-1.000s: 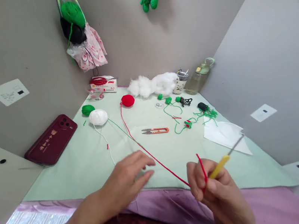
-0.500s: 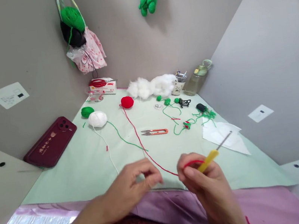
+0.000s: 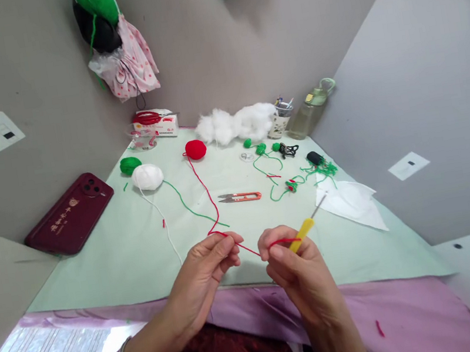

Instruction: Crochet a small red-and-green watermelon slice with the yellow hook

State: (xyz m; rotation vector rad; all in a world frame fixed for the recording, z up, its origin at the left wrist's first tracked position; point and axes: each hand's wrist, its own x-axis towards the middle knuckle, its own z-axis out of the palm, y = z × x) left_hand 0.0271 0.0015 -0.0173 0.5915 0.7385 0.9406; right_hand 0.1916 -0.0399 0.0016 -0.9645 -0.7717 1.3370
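Pinched between the fingertips of your left hand (image 3: 207, 266) is the red yarn strand (image 3: 206, 195), low in the middle of the frame. Your right hand (image 3: 297, 270), just beside it, is closed around the yellow crochet hook (image 3: 301, 234) and also grips the strand's free end, so a short stretch of red runs between the two hands. The hook's metal shaft points up and to the right, toward the white paper (image 3: 353, 205). From your left fingertips the strand climbs up the pale green mat (image 3: 118, 260) to the red yarn ball (image 3: 196, 149) near the top centre. Orange snips (image 3: 239, 198) lie just right of that strand. A white yarn ball (image 3: 148, 176) and a green one (image 3: 130, 165) sit upper left, with a dark red phone (image 3: 69, 214) further left.
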